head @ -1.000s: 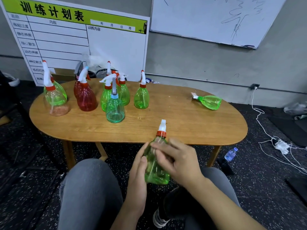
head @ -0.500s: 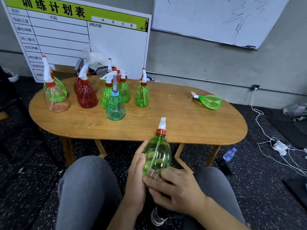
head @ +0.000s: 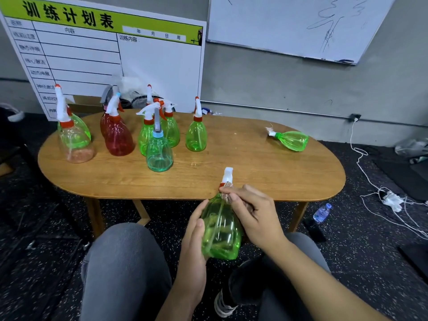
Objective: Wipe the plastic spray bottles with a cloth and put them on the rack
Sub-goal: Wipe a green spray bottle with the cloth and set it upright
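My left hand (head: 193, 239) grips the green spray bottle (head: 221, 230) by its side, my right hand (head: 252, 212) pinches its neck. Bottle sits above my lap, just short of the oval wooden table (head: 266, 167). Speckled dark floor, whiteboard on grey wall. Long axis near upright, nozzle pointing up and away from me.

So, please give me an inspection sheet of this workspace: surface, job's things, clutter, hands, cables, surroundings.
Surface: oval wooden table.
Job's things: held green bottle over the lap; standing bottles at table's left; fallen green bottle on its side; cloth and rack: nothing seen.
Clutter: water bottle on the floor.
Hands: left hand holds the body; right hand grips the neck.
Cables: white cables on the floor.
Surroundings: schedule board, whiteboard.
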Action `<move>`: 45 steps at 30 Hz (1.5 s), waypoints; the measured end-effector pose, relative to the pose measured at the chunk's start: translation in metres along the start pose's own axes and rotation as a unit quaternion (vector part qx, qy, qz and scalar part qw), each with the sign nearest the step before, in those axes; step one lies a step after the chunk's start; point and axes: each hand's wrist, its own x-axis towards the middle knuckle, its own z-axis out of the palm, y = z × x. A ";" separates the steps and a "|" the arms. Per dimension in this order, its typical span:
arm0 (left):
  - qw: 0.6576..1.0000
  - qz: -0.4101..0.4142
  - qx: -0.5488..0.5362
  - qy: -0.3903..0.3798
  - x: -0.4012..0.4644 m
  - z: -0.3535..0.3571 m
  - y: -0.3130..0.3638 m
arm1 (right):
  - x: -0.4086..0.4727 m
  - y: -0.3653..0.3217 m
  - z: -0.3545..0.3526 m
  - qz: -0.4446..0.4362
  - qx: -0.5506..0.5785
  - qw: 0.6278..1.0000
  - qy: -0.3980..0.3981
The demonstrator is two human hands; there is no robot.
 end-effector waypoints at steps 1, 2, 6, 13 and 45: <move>1.000 0.002 0.001 0.001 -0.001 0.000 0.001 | 0.000 -0.001 0.000 0.004 0.007 1.000 0.005; 1.000 0.006 0.005 -0.001 -0.002 0.001 0.002 | 0.000 -0.003 0.000 0.004 0.008 1.000 0.009; 0.999 0.021 0.038 -0.012 -0.005 0.002 0.003 | 0.001 -0.008 0.000 0.001 0.011 1.000 0.012; 0.999 0.014 0.020 -0.023 -0.002 0.000 0.001 | 0.006 -0.015 -0.004 -0.003 0.035 0.999 0.038; 1.000 0.003 0.011 0.019 0.002 -0.004 -0.001 | -0.019 -0.021 0.013 -0.084 -0.076 0.993 0.009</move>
